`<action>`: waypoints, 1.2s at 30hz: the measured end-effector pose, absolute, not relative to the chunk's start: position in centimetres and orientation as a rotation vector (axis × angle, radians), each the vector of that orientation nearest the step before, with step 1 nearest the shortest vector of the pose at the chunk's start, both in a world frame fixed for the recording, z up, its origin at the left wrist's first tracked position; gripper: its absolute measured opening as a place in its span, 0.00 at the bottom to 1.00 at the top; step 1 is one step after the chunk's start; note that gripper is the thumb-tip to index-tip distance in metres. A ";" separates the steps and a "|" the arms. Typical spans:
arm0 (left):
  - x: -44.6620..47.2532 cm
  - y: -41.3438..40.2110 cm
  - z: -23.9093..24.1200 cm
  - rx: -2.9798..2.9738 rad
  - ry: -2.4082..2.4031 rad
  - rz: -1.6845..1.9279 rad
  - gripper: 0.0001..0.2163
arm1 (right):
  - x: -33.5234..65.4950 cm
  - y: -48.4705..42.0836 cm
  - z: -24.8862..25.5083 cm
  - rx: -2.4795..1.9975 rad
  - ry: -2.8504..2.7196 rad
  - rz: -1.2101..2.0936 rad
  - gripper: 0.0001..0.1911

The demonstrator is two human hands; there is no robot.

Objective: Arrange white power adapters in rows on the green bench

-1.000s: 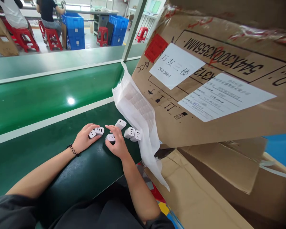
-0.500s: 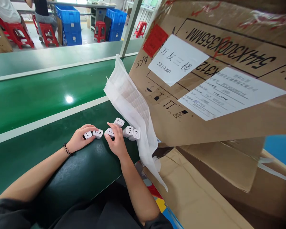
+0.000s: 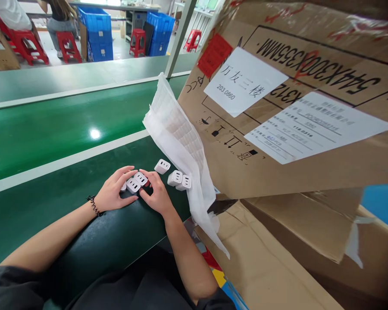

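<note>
On the dark green work surface, my left hand (image 3: pixel 114 189) curls round a white charger (image 3: pixel 133 186), its fingers over the top and thumb along the near side. Another white charger under those fingers is mostly hidden. My right hand (image 3: pixel 157 194) pinches a second charger (image 3: pixel 141 178) from the right, between thumb and fingers, pressed against the first. Their faces with port slots point up. Beyond my right hand lies a single charger (image 3: pixel 162 166) on its own. Two more chargers, one here (image 3: pixel 175 178) and one beside it (image 3: pixel 184 182), touch each other by the foam sheet.
A white foam sheet (image 3: pixel 181 125) hangs from a large tilted cardboard box (image 3: pixel 226 176) on my right. An open carton (image 3: pixel 255 249) stands below it. A bright green belt (image 3: pixel 51 137) runs behind a pale strip. Farther off are blue crates (image 3: pixel 98 34), red stools (image 3: pixel 137 42) and seated people.
My right hand has moved left with its charger, bringing it against the ones at my left hand. The lone charger behind is now fully uncovered. The view has shifted slightly.
</note>
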State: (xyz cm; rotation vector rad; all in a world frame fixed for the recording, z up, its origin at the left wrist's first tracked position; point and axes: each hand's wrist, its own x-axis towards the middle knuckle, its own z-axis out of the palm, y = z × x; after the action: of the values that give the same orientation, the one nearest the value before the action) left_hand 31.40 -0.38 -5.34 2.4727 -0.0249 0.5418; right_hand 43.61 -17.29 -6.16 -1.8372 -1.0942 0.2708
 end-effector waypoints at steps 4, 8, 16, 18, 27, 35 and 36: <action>31.3 -0.8 -5.7 2.572 0.090 0.598 0.31 | 43.7 -17.3 -6.3 -1.823 -1.099 0.308 0.26; 31.3 -0.8 -6.0 2.578 0.143 0.630 0.24 | 43.8 -17.3 -6.5 -1.795 -1.087 0.327 0.27; 31.7 0.4 -4.0 2.595 0.094 0.557 0.30 | 43.6 -17.0 -7.0 -1.814 -1.064 0.337 0.25; 32.1 0.5 -3.8 2.667 0.052 0.511 0.33 | 43.6 -16.9 -7.2 -1.822 -1.067 0.331 0.25; 32.2 0.5 -4.7 2.800 0.069 0.431 0.26 | 43.6 -16.9 -7.1 -1.836 -1.231 0.326 0.31; 32.7 -0.6 -2.1 1.341 0.486 0.240 0.33 | 43.0 -17.1 -6.4 -1.532 -0.861 -0.031 0.20; 32.6 -0.9 -1.7 1.217 0.458 0.204 0.34 | 42.9 -17.1 -6.2 -1.513 -0.853 -0.062 0.18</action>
State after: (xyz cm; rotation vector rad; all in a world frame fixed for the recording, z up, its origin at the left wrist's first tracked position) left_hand 32.61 -0.92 -1.71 1.2172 0.4584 0.2044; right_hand 42.87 -17.11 -6.23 -1.5134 -0.8530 -0.0624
